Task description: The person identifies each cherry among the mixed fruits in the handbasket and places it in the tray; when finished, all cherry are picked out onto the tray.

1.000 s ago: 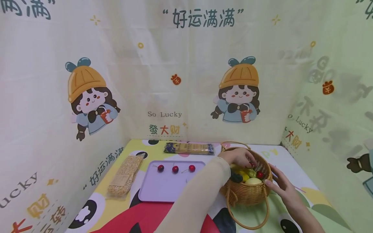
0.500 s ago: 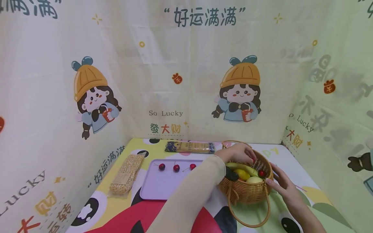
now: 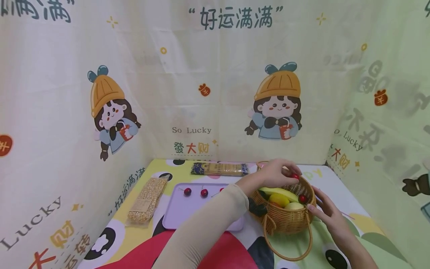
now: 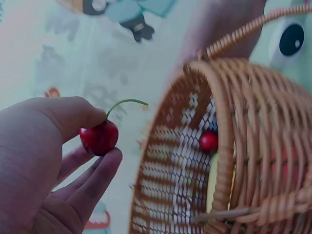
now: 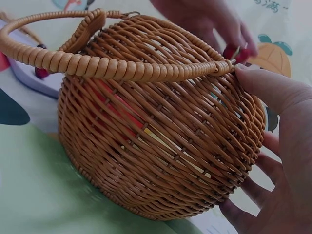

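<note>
My left hand (image 3: 277, 173) pinches a red cherry (image 4: 99, 138) between thumb and fingertips, its green stem pointing up. That hand is over the back of the round wicker basket (image 3: 287, 222). With the thumb on the rim and the fingers spread along the outer wall, my right hand (image 5: 287, 131) holds the basket's right side. Inside lie a banana (image 3: 285, 194), a yellow fruit (image 3: 279, 199), a pale green round fruit (image 3: 295, 206) and another cherry (image 3: 302, 198). A dark green item (image 3: 258, 207) shows at the left rim.
Left of the basket lies a lilac tray (image 3: 179, 213) with cherries (image 3: 204, 192) in a row, partly hidden by my left sleeve. A bag of kernels (image 3: 147, 201) is farther left. Behind the tray is a pasta packet (image 3: 220, 169). One basket handle (image 3: 292, 258) hangs down in front.
My left hand has risen from inside the basket to above its back rim, bringing up a cherry. The right hand stays on the basket's side. The head view has shifted slightly.
</note>
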Available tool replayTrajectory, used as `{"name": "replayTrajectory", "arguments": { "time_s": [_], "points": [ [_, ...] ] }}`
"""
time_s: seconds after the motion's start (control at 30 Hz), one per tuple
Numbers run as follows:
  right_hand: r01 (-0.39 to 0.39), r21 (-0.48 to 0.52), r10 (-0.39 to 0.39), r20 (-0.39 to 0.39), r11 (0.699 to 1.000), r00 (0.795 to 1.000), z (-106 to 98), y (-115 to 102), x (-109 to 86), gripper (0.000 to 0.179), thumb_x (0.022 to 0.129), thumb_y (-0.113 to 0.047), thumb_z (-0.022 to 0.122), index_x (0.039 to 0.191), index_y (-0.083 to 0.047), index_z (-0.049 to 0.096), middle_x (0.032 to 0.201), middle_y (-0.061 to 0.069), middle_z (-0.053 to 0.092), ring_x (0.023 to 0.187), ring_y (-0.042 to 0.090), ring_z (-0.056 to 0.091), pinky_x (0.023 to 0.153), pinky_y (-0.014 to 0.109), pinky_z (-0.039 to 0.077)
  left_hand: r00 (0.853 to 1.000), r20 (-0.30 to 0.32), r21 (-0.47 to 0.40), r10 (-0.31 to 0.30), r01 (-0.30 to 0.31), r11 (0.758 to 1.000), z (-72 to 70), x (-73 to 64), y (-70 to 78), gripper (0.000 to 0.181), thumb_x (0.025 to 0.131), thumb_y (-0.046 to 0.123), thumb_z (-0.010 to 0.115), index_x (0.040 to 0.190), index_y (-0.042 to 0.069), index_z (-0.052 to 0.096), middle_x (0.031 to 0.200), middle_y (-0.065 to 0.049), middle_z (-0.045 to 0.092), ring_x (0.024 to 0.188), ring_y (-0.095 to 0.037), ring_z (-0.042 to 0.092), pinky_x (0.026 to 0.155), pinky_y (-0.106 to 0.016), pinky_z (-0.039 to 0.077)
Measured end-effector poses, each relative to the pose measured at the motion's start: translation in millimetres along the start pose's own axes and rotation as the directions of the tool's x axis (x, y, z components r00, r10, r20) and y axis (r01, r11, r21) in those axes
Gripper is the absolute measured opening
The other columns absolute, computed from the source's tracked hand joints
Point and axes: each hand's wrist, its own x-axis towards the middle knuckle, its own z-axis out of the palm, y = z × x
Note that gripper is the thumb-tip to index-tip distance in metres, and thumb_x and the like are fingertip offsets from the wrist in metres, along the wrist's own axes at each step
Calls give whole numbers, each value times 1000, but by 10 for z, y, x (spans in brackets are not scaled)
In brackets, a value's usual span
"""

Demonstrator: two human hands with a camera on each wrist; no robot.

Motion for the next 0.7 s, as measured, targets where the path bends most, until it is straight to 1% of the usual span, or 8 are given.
{"name": "replayTrajectory", "arguments": {
  "time_s": [0.13, 0.2, 0.23, 0.37, 0.43, 0.47, 0.53, 0.7],
  "points": [
    [15, -19, -15, -8, 1000, 1000, -24, -7, 7, 70, 119, -29, 50, 180, -35, 15, 187, 11, 13, 168, 31, 23, 93, 10, 43, 998, 12, -1, 60, -60, 998, -34, -108, 166, 23, 103, 24, 83, 125, 22, 80, 118, 18, 75, 109, 5, 73, 90, -11, 58],
    [19, -23, -19, -6, 1000, 1000, -31, -16, 6, 70, 119, -30, 50, 179, -36, 15, 187, 8, 14, 167, 28, 23, 94, 10, 43, 995, 31, -6, 95, -95, 995, -51, -176, 243, 24, 103, 23, 82, 126, 21, 79, 119, 18, 75, 107, 7, 72, 90, -10, 58],
    [19, -12, -19, 0, 1000, 1000, -33, -18, 4, 70, 119, -30, 50, 180, -37, 15, 188, 7, 13, 169, 30, 21, 102, 16, 45, 993, 42, -17, 109, -109, 994, -58, -214, 275, 24, 103, 23, 82, 127, 21, 79, 119, 18, 75, 106, 8, 71, 91, -10, 58],
    [7, 8, -8, 15, 1000, 1000, -33, -32, 1, 69, 120, -32, 49, 179, -40, 15, 188, 5, 11, 169, 44, 14, 113, 30, 45, 982, 85, -65, 168, -163, 985, -86, -399, 356, 25, 103, 20, 81, 128, 17, 79, 118, 15, 75, 103, 9, 71, 93, -11, 58],
    [1, 15, -1, 20, 1000, 1000, -28, -36, -2, 69, 120, -32, 49, 179, -40, 15, 188, 5, 11, 170, 45, 12, 115, 39, 43, 976, 94, -68, 195, -189, 980, -87, -491, 352, 23, 103, 20, 81, 126, 16, 79, 119, 14, 74, 102, 10, 70, 93, -11, 58],
    [-2, 5, 2, 18, 1000, 1000, -24, -38, -2, 68, 120, -33, 48, 179, -41, 15, 188, 5, 12, 169, 44, 14, 112, 36, 43, 973, 96, -68, 208, -202, 977, -86, -537, 340, 23, 103, 19, 81, 126, 16, 79, 119, 14, 73, 102, 10, 70, 94, -11, 58],
    [0, 22, 0, 20, 1000, 1000, -13, -36, -6, 69, 120, -32, 49, 179, -39, 14, 188, 7, 10, 170, 44, 12, 120, 52, 39, 972, 85, -67, 217, -212, 975, -82, -629, 293, 23, 104, 20, 80, 126, 17, 79, 120, 15, 72, 102, 11, 69, 94, -11, 59],
    [-10, 25, 10, 7, 1000, 1000, 2, -22, -22, 70, 119, -32, 49, 180, -38, 13, 189, 9, 7, 171, 40, 11, 127, 67, 32, 985, 10, -140, 175, -172, 975, -77, -873, 119, 26, 102, 22, 82, 127, 19, 79, 119, 17, 73, 103, 10, 70, 91, -15, 62]
  ]
}}
